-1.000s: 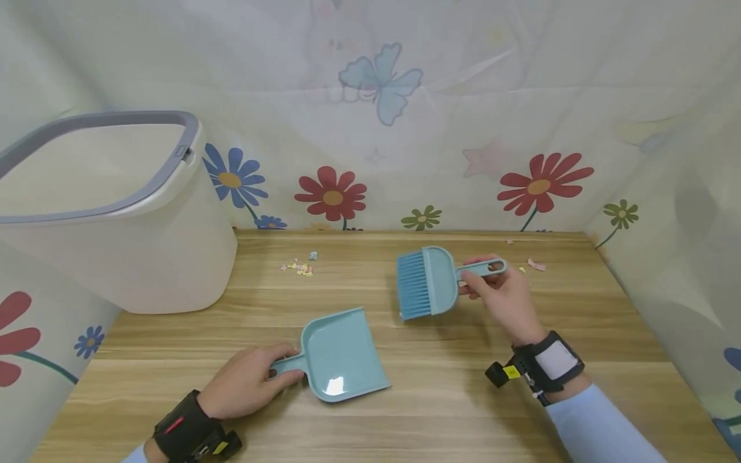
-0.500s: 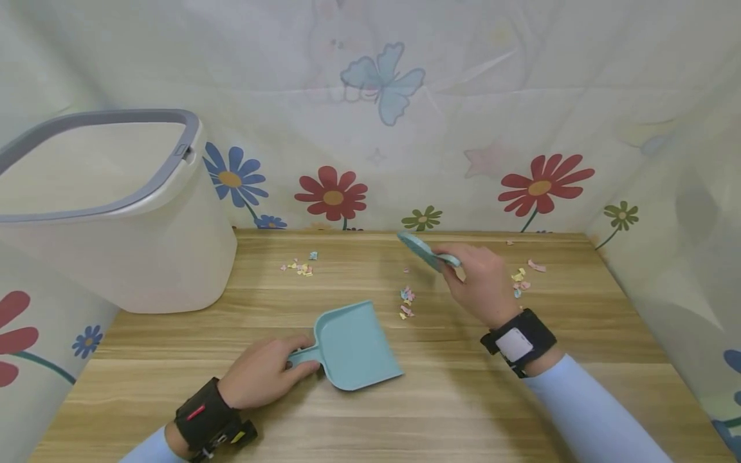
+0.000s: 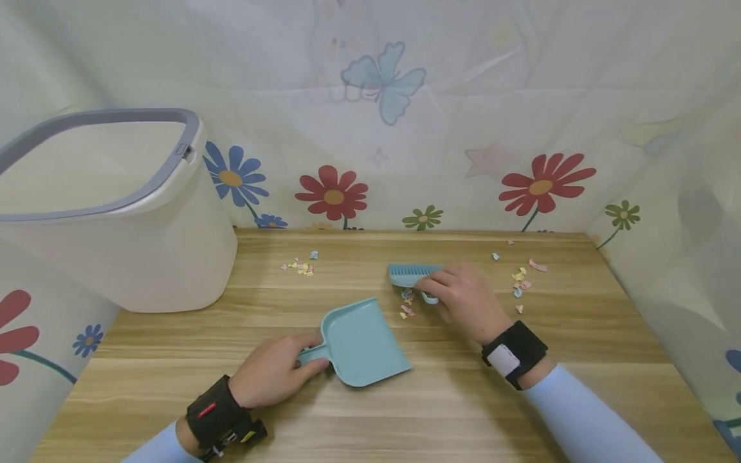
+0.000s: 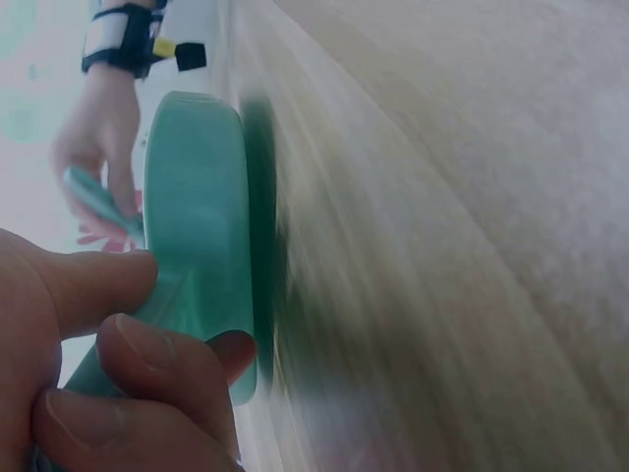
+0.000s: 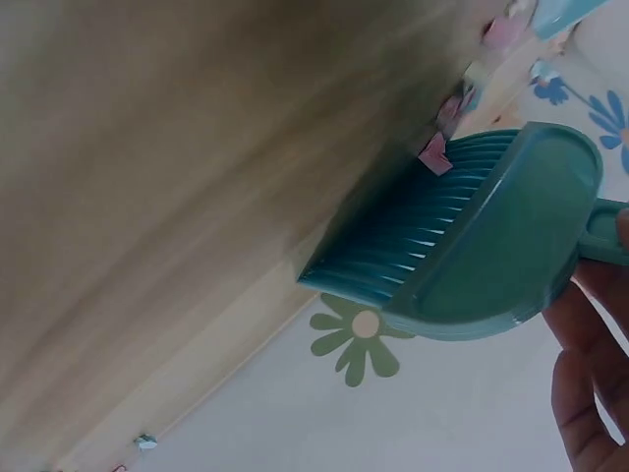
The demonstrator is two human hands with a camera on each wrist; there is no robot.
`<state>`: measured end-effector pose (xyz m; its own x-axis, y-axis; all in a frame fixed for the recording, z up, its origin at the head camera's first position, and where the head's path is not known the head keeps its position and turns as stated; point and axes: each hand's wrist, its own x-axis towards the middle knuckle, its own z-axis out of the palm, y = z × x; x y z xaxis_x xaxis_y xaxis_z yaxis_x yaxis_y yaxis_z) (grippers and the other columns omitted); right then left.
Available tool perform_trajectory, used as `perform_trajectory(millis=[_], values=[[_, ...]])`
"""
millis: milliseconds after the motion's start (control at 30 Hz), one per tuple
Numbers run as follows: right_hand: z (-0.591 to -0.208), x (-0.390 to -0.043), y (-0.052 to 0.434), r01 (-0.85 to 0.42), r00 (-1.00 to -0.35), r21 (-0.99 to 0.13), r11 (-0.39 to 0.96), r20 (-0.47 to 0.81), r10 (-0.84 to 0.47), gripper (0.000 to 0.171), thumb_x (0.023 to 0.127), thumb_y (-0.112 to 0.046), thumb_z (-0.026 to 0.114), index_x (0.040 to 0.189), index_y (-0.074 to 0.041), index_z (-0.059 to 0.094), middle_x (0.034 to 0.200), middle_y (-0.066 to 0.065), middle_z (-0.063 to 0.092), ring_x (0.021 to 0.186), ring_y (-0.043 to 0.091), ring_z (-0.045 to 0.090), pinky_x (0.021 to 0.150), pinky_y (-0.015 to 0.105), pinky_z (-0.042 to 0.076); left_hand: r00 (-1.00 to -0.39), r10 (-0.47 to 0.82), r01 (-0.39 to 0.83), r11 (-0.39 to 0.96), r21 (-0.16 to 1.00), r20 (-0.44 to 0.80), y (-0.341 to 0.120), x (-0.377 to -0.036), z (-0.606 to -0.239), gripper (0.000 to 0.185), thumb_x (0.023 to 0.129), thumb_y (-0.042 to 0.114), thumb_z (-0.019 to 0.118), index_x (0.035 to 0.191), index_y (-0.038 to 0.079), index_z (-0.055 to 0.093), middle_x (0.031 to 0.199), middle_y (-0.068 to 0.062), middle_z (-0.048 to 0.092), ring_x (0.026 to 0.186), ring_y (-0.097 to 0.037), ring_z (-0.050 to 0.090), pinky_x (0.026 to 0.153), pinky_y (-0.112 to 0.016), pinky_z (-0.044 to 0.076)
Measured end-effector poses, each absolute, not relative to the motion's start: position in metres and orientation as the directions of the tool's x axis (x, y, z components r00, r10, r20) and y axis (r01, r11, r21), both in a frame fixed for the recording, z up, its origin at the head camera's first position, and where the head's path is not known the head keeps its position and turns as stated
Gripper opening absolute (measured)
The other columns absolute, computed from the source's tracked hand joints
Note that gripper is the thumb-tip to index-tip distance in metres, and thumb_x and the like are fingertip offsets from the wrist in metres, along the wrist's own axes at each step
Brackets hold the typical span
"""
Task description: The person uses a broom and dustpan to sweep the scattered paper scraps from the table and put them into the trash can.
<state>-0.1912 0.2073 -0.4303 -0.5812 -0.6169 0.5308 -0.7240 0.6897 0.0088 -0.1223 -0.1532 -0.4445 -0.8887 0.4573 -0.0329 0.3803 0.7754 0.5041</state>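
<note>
My left hand (image 3: 278, 370) grips the short handle of a light-blue dustpan (image 3: 363, 344), whose wide lip faces right. In the left wrist view the dustpan (image 4: 201, 226) stands close over the wood, thumb and fingers around its handle. My right hand (image 3: 463, 299) holds a matching blue hand brush (image 3: 408, 275) by its handle. The brush's bristles point toward the back wall in the head view. Several small paper scraps (image 3: 408, 311) lie just in front of the brush, right of the dustpan. Close up, the bristles meet the tabletop, with a pink scrap (image 5: 435, 155) against them.
A white bin (image 3: 173, 257) with a grey rim stands at the back left. More paper scraps (image 3: 302, 267) lie near it, and another scattered group of scraps (image 3: 521, 285) lies right of my right hand. A flower-printed curtain (image 3: 440, 128) borders the wooden table (image 3: 324, 431).
My right hand has turned the brush, first edge-on and then with its bristles toward the back, and lowered it behind the middle scraps. My left hand has shifted the dustpan right and slightly back.
</note>
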Motion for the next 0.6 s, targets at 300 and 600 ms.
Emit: perform_trajectory(millis=[300,600], values=[[-0.429,-0.144,0.214,-0.78,-0.543,-0.003,0.626,0.5,-0.675,0.04,0.077,0.009,0.076,0.109,-0.014,0.079,0.102,0.0,0.076,0.097,0.021,0.069,0.083,0.041,0.056,-0.894,0.446,0.361,0.781,0.511,-0.051,-0.151,-0.122,-0.445,0.027,0.098,0.044,0.07,0.111,0.021,0.074,0.091,0.011,0.069,0.075,-0.003,0.055,0.067,-0.026,0.045],[-0.402,-0.15,0.222,-0.735,-0.597,-0.133,0.665,0.592,-0.541,0.041,0.077,0.005,0.081,0.116,-0.008,0.074,0.097,0.003,0.074,0.079,0.016,0.067,0.066,0.035,0.052,-0.892,0.451,0.365,0.767,0.527,-0.04,-0.148,-0.125,-0.447,0.021,0.098,0.045,0.069,0.102,0.025,0.073,0.075,0.014,0.056,0.068,-0.003,0.05,0.06,-0.023,0.039]])
